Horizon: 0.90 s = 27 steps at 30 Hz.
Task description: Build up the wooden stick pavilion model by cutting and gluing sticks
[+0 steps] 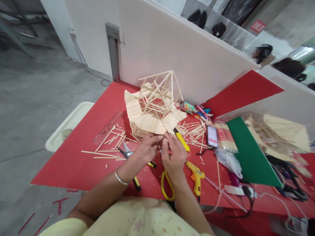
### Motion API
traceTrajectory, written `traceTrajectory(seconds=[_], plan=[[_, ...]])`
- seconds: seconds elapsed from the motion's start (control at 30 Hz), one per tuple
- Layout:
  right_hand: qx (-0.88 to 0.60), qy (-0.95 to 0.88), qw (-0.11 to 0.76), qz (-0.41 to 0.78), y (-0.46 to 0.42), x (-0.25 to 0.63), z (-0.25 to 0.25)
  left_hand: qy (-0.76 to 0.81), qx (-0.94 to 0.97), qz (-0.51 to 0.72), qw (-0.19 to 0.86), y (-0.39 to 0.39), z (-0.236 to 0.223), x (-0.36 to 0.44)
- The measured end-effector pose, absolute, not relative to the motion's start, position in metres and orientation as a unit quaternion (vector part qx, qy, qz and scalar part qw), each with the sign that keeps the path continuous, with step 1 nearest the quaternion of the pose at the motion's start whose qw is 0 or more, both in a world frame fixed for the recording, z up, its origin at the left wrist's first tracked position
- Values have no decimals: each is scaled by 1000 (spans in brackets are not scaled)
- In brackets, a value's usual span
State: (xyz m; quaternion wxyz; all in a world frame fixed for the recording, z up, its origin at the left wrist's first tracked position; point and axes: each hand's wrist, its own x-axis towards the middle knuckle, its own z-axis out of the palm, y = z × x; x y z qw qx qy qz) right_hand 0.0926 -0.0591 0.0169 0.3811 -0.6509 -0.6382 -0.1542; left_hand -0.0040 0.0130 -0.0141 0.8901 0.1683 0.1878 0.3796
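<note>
My left hand [147, 148] and my right hand [173, 156] meet in front of me over the red table [73, 164], fingers pinched together on a thin wooden stick [164, 139] between them. Just beyond them stands a model house of wooden sticks [154, 109] with an open roof frame. A yellow utility knife [181, 139] lies right of my fingertips. Under my left wrist lie yellow-handled snips [128, 153]. A silver bangle circles my left wrist.
Loose sticks [108, 144] and a clear ruler [108, 127] lie at left. A yellow glue gun [195, 175], yellow scissors [167, 186], stick bundles [225, 137], a green sheet [251, 154] and cables crowd the right. White partition walls stand behind. A white tray [69, 124] sits off the table's left edge.
</note>
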Motion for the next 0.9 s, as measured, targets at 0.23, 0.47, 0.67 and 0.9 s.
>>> traceTrajectory(seconds=[0.23, 0.47, 0.67, 0.9], plan=[[-663, -631, 369, -161, -61, 94, 13, 198, 152, 375, 893, 13, -16, -4], [-656, -638, 370, -160, -59, 93, 13, 186, 145, 380, 894, 14, -16, -5], [-660, -638, 363, -159, -59, 92, 14, 192, 144, 382, 893, 14, -18, -4], [-658, -631, 378, -157, -62, 93, 15, 208, 144, 368, 895, 12, -14, -6]])
